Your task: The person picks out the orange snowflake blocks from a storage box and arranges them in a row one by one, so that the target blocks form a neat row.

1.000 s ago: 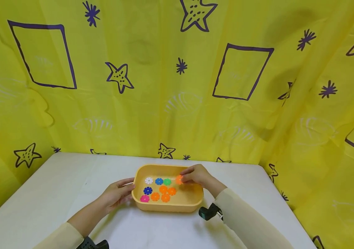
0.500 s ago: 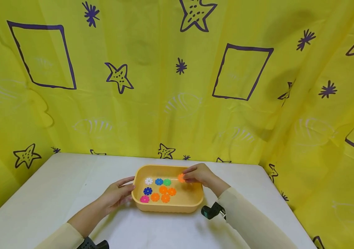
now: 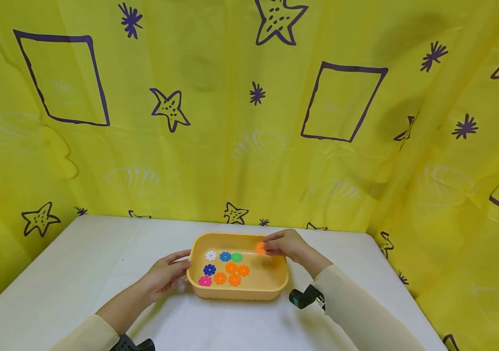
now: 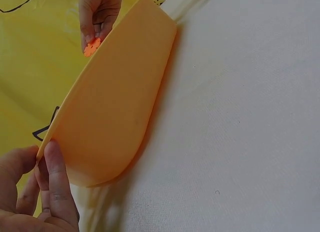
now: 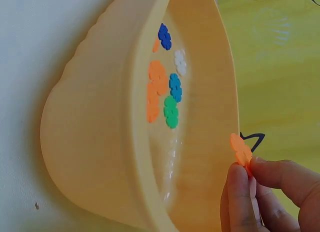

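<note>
A pale orange plastic basin (image 3: 255, 294) sits on the white table. Its left rim is pinched between the thumb and fingers of my left hand (image 3: 166, 275), which the left wrist view shows close up. My right hand (image 3: 290, 245) pinches an orange snowflake disc (image 5: 242, 151) between thumb and fingertips, above the basin's far right part. On the basin floor lie several more orange discs (image 3: 234, 280), a white disc (image 3: 211, 255), a light blue disc (image 3: 225, 256), a green disc (image 5: 171, 112), a dark blue disc (image 3: 209, 269) and a pink disc (image 3: 205, 281).
A yellow curtain (image 3: 214, 180) with drawn stars and frames hangs behind the table and along its sides. The white tabletop (image 3: 113, 253) stretches around the basin. A black camera mount (image 3: 304, 296) is worn at the right wrist.
My right hand has moved slightly right and up with the orange disc, toward the basin's far right corner. The left hand keeps its hold on the rim; the discs on the floor lie unchanged.
</note>
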{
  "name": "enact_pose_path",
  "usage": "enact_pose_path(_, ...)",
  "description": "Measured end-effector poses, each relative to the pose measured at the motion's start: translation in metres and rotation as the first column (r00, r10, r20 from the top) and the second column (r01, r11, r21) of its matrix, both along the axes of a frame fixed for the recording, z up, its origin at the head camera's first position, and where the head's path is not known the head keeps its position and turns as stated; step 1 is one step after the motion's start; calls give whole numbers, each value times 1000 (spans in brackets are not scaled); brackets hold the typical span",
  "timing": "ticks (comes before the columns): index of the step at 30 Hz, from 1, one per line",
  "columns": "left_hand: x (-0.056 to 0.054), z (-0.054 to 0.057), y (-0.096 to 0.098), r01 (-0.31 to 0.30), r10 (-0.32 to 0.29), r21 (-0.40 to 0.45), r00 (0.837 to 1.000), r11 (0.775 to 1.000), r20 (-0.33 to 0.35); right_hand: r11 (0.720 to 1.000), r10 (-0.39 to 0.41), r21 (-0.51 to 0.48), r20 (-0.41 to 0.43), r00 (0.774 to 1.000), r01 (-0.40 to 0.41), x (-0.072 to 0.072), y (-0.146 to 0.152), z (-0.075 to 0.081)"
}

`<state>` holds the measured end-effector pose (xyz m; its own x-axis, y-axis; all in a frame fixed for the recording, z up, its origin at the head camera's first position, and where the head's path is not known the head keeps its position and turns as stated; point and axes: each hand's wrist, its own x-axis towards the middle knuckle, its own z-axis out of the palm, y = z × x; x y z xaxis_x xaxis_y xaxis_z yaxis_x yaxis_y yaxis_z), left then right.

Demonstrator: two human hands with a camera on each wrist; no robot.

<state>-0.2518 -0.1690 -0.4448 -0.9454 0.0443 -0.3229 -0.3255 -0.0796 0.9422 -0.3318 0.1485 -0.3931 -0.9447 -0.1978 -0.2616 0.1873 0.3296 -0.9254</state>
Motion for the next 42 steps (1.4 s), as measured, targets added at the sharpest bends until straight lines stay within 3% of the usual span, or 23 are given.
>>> enact_pose_path(10,-1,0,2,-35,35,-35,999,999,7,1000,-15,-21,-15,1000,15,-3,14,2)
enact_pose_path(22,-1,0,2,-48,48,-28,999,998,11,998,1,-64,-1,1000,-1,-5,37,2)
enact_pose_path(29,-1,0,1,-23,23,-21,1000,1000,3,997,-2,-78,14,1000,3,-6,47,0)
enact_pose_path(42,0,1,3,-44,44,-43,999,998,14,994,-5,-110,29,1000,8,-1,57,-1)
